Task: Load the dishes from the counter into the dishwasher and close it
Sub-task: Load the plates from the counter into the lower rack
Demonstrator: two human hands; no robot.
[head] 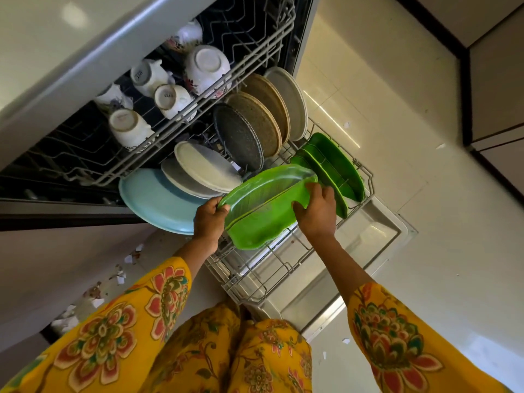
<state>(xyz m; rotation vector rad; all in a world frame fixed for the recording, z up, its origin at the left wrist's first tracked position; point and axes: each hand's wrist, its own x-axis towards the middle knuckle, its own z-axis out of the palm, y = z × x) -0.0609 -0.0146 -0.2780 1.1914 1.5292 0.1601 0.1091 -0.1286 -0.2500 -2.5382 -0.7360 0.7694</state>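
I hold the green tray (263,205) over the lower rack (255,279), left hand (208,219) curled on its 9 o'clock end, right hand (317,214) gripping its 3 o'clock rim. I should tip it upright between tines, beside the green trays (337,165) at 2 o'clock. Plates (255,131) fill the rack's back; cups (170,100) fill the upper rack (198,109).

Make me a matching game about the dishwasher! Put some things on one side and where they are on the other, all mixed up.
Things:
1. cups
2. blue plate
3. green tray
4. dark plate

Places:
A. held by both hands
B. upside down in the top rack
C. standing next to the brown plates
D. at the left end of the bottom rack

Pairs: 1-B, 2-D, 3-A, 4-C
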